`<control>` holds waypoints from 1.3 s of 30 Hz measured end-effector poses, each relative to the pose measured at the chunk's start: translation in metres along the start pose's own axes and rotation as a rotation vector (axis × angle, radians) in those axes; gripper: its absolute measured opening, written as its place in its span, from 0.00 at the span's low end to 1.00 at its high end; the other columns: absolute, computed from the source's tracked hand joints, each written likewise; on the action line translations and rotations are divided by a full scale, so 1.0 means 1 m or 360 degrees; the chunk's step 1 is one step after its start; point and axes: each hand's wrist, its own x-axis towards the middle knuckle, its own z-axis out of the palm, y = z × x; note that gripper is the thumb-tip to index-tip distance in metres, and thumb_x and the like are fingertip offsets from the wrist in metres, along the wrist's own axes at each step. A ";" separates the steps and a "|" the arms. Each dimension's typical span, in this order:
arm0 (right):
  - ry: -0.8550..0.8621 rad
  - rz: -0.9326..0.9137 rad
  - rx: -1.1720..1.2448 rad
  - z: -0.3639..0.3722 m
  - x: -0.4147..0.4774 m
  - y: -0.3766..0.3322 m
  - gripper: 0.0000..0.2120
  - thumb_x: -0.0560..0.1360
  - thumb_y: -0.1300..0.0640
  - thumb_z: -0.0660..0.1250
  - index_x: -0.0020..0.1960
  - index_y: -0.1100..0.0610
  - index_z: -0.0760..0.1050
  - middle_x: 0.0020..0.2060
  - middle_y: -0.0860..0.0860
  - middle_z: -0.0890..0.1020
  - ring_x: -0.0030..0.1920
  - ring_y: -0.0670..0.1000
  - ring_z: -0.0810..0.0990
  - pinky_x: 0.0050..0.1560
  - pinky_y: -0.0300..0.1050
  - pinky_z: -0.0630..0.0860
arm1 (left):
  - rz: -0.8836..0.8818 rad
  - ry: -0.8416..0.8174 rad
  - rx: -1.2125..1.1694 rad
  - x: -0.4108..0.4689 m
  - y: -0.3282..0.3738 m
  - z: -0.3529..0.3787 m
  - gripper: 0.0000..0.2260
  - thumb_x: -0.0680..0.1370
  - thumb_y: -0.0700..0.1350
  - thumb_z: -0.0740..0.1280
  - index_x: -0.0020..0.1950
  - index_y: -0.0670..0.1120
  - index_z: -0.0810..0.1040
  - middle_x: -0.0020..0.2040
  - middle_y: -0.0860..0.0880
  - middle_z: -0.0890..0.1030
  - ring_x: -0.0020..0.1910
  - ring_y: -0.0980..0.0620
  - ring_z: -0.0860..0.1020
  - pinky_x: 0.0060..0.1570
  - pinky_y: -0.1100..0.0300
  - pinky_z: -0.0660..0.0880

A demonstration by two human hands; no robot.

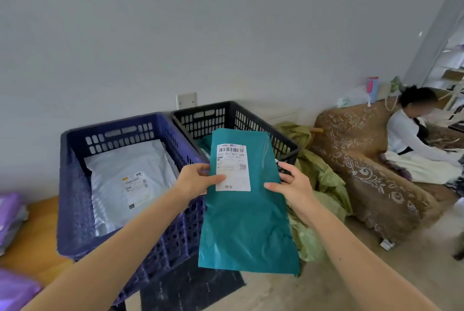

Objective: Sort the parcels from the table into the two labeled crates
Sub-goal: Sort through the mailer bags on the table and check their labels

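Fingers: your left hand and right hand each pinch the teal poly mailer by a side edge, thumbs on the face, other fingers curled behind.

Blue crate: leftmost, holds a grey mailer. No sorting label of its own shows from here, so a wrong drop is a risk; check it before you let go.

Black crate: just beside the blue one, with teal film lying inside. Likely the match, though judged by colour alone.

Teal poly mailer: held in the air, top end over the black crate's near corner, limp lower half hanging in front of the blue crate's wall. That tail could drag on a rim and fold the parcel into the wrong side or across the shared edge. Slick film may slide out of a two-edge pinch.

Grey mailer: flat in the blue crate.

Shipping label: your left thumb covers part of it, so a misread is possible.
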 end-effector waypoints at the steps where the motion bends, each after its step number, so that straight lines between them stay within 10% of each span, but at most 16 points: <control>1: -0.0015 0.0016 -0.0009 -0.003 0.016 -0.002 0.32 0.65 0.66 0.78 0.64 0.50 0.71 0.50 0.47 0.79 0.50 0.45 0.79 0.40 0.36 0.75 | -0.0020 0.0012 -0.0015 0.012 0.002 0.005 0.12 0.71 0.40 0.76 0.52 0.45 0.79 0.47 0.48 0.84 0.42 0.52 0.84 0.40 0.58 0.81; 13: -0.0196 0.0082 -0.0095 -0.009 0.167 -0.029 0.28 0.67 0.66 0.77 0.64 0.51 0.73 0.47 0.46 0.82 0.39 0.41 0.83 0.32 0.33 0.76 | -0.0112 0.0260 0.0097 0.128 0.035 0.031 0.11 0.72 0.45 0.76 0.51 0.46 0.77 0.46 0.48 0.84 0.48 0.47 0.83 0.50 0.47 0.80; 24: -0.0630 0.0157 -0.0282 0.039 0.324 -0.014 0.30 0.69 0.68 0.75 0.68 0.55 0.71 0.61 0.59 0.77 0.59 0.57 0.78 0.60 0.57 0.76 | -0.0331 0.0589 0.0293 0.243 0.034 0.029 0.11 0.75 0.41 0.71 0.55 0.38 0.78 0.50 0.45 0.82 0.42 0.52 0.80 0.36 0.62 0.77; 31: -0.0922 0.0264 -0.0516 0.076 0.384 0.023 0.32 0.71 0.68 0.74 0.71 0.56 0.68 0.68 0.58 0.69 0.68 0.55 0.70 0.46 0.39 0.75 | -0.0604 0.0698 0.0514 0.290 0.008 0.030 0.10 0.75 0.36 0.66 0.55 0.40 0.71 0.53 0.43 0.78 0.50 0.46 0.77 0.51 0.54 0.76; 39: -0.1191 0.0307 -0.0770 0.122 0.419 0.076 0.34 0.70 0.66 0.75 0.72 0.56 0.65 0.69 0.56 0.69 0.63 0.51 0.71 0.55 0.39 0.70 | -0.0957 0.0720 0.0820 0.330 -0.027 0.029 0.16 0.75 0.38 0.63 0.62 0.41 0.67 0.60 0.41 0.75 0.57 0.42 0.75 0.51 0.55 0.73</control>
